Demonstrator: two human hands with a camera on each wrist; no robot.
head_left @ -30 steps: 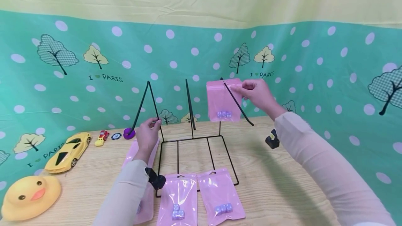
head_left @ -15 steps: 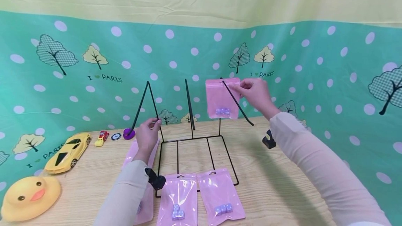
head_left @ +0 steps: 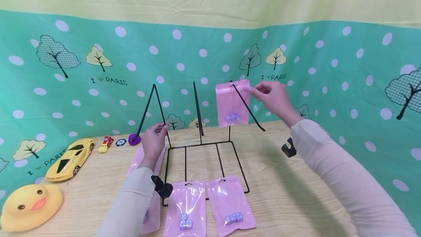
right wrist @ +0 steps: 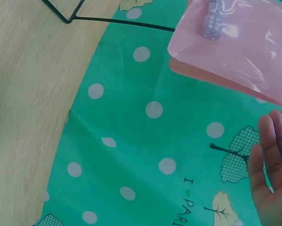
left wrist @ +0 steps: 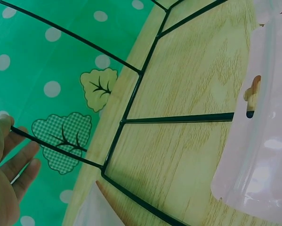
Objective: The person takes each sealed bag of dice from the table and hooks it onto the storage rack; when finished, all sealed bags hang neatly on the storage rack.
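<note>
My left hand (head_left: 154, 142) pinches the left upright wire of a black wire display rack (head_left: 201, 144). On the rack's right hook hangs a pink zip bag (head_left: 227, 101), with several small purple dotted dice (head_left: 233, 117) at its bottom. My right hand (head_left: 274, 98) pinches this bag's upper right edge between thumb and fingertips. In the right wrist view, the other fingers (right wrist: 268, 136) are loosely extended below the bag, and a second pink layer shows behind its front. Two more pink bags, a middle one (head_left: 185, 202) and a right one (head_left: 230, 204), lie at the rack's front edge.
Another pink bag (head_left: 152, 207) lies partly under my left forearm. Along the left are a yellow duck (head_left: 31, 207), a yellow toy car (head_left: 70, 160), a small red-and-yellow car (head_left: 105, 144), a poker chip (head_left: 121, 142) and a purple round object (head_left: 134, 139). A green curtain (head_left: 177, 54) stands behind.
My right hand has shifted slightly right, from overlapping the hanging bag's top to its edge. The bag has tilted a little. My left hand stays in place.
</note>
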